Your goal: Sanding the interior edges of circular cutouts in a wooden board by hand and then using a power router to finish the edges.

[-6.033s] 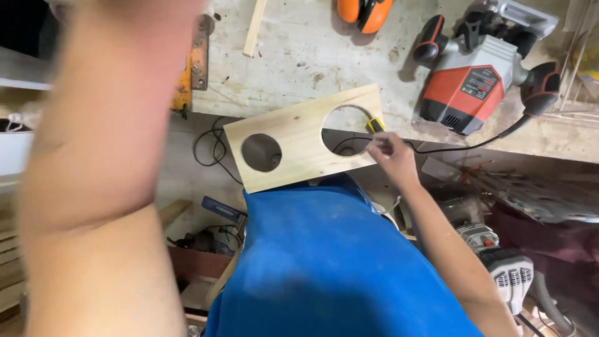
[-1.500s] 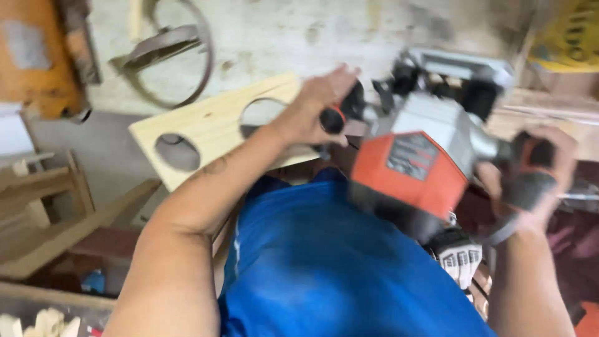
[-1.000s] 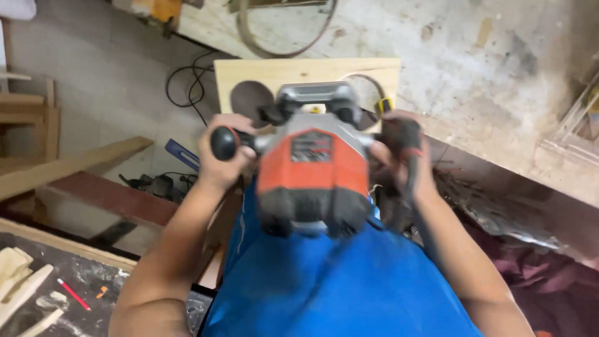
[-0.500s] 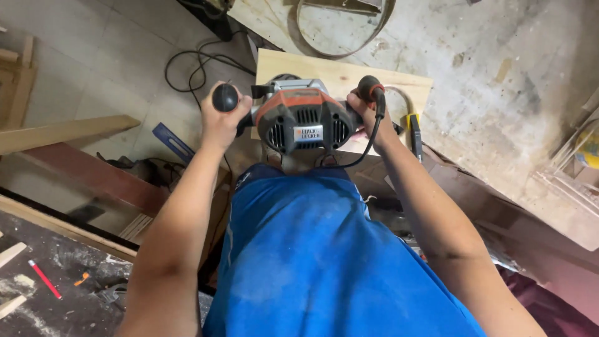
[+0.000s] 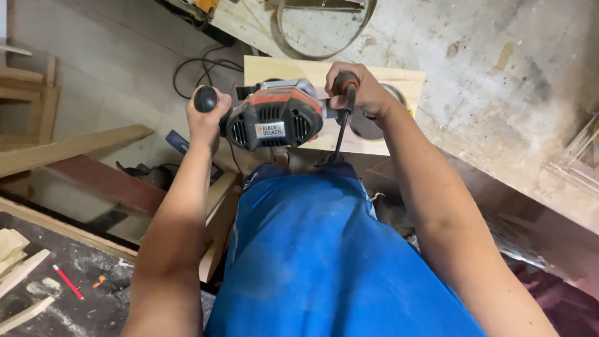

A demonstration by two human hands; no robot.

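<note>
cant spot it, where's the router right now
The router sits top centre of the head view on the pale wooden board, gripped between left hand and right hand.

1. A woodworking workshop: a router (image 5: 274,122) sits on a cut board (image 5: 387,134) on a scarred, dusty tabletop (image 5: 499,87).
2. Left of the router, planks (image 5: 68,150), offcuts (image 5: 19,268) and cables (image 5: 206,68) lie about the floor.

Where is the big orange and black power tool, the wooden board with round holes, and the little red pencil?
Orange and black power router (image 5: 274,115), head view, on its vented motor housing.
Pale wooden board with round holes (image 5: 402,84), head view, on its far right corner.
Red pencil (image 5: 67,282), head view, mid-shaft.
</note>
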